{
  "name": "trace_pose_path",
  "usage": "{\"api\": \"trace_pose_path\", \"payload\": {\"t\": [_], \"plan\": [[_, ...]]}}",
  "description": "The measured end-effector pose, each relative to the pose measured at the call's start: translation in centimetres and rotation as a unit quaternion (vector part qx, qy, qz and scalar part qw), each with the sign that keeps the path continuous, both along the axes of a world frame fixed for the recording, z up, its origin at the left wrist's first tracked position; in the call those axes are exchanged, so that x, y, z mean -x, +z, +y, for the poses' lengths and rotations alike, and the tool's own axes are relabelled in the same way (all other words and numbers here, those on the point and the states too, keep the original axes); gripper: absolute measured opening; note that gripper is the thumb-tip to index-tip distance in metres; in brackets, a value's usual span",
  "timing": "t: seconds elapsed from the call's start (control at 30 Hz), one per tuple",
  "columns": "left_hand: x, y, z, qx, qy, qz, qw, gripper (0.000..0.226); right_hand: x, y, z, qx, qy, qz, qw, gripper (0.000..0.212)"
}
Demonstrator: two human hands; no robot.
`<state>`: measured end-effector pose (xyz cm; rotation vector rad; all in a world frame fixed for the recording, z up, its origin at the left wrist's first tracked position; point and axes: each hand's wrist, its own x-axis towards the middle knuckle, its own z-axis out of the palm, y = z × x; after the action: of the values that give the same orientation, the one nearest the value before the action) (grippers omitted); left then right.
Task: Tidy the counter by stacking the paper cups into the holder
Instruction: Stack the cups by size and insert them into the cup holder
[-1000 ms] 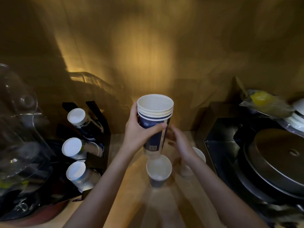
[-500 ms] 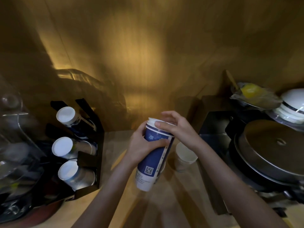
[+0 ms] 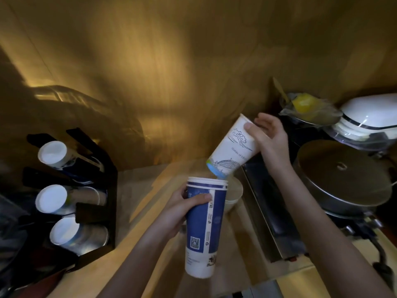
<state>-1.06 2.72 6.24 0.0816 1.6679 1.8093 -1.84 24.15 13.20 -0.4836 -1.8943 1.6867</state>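
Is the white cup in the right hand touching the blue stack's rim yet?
Cannot tell. In the head view the white cup's tilted base overlaps the far rim of the blue stack, so neither contact nor a gap shows.

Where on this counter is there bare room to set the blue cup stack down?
Bare wood runs between the black cup holder and the metal tray, mostly near the front edge under the left hand. Crowded: beside the loose cup, and everything right of the tray, pan lid included.

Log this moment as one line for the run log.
left hand: holds blue cup stack | right hand: tilts white cup toward stack's mouth | holder: three rows loaded
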Motion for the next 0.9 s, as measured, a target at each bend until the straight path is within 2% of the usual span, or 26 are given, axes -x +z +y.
{"api": "trace_pose_path", "payload": {"t": [0.13, 0.23, 0.33, 0.57, 0.63, 0.77, 0.83, 0.9], "plan": [[-0.1, -0.5, -0.4, -0.007, 0.007, -0.012, 1.0, 0.066, -1.1, -2.8, 0.8, -0.132, -0.039, -0.051, 0.989, 0.064], [0.1, -0.6, -0.5, -0.018, 0.013, -0.021, 1.0, 0.068, -1.8, -5.9, 0.2, -0.22, -0.011, -0.088, 0.972, 0.07], [0.1, -0.8, -0.4, -0.026, 0.023, -0.027, 0.999, 0.06, -2.2, -9.4, -0.6, -0.288, 0.031, -0.128, 0.949, 0.075], [-0.2, -1.6, -0.1, -0.01, 0.029, -0.028, 0.999, 0.056, -2.6, -15.7, -1.4, -0.348, 0.113, -0.254, 0.895, 0.093], [-0.2, -1.6, -0.1, -0.004, 0.027, -0.026, 0.999, 0.057, -2.6, -16.4, -1.3, -0.357, 0.118, -0.272, 0.886, 0.09], [-0.4, -1.7, 0.1, 0.014, 0.022, -0.027, 0.999, 0.058, -2.3, -15.4, -0.9, -0.34, 0.113, -0.296, 0.885, 0.068], [-0.3, -1.7, 0.4, 0.029, 0.02, -0.021, 0.999, 0.06, -2.3, -13.5, -1.1, -0.268, 0.121, -0.291, 0.91, 0.061], [-0.3, -1.5, 0.9, 0.05, 0.014, -0.005, 0.999, 0.062, -2.4, -10.9, -1.8, -0.121, 0.142, -0.252, 0.95, 0.057]]}}
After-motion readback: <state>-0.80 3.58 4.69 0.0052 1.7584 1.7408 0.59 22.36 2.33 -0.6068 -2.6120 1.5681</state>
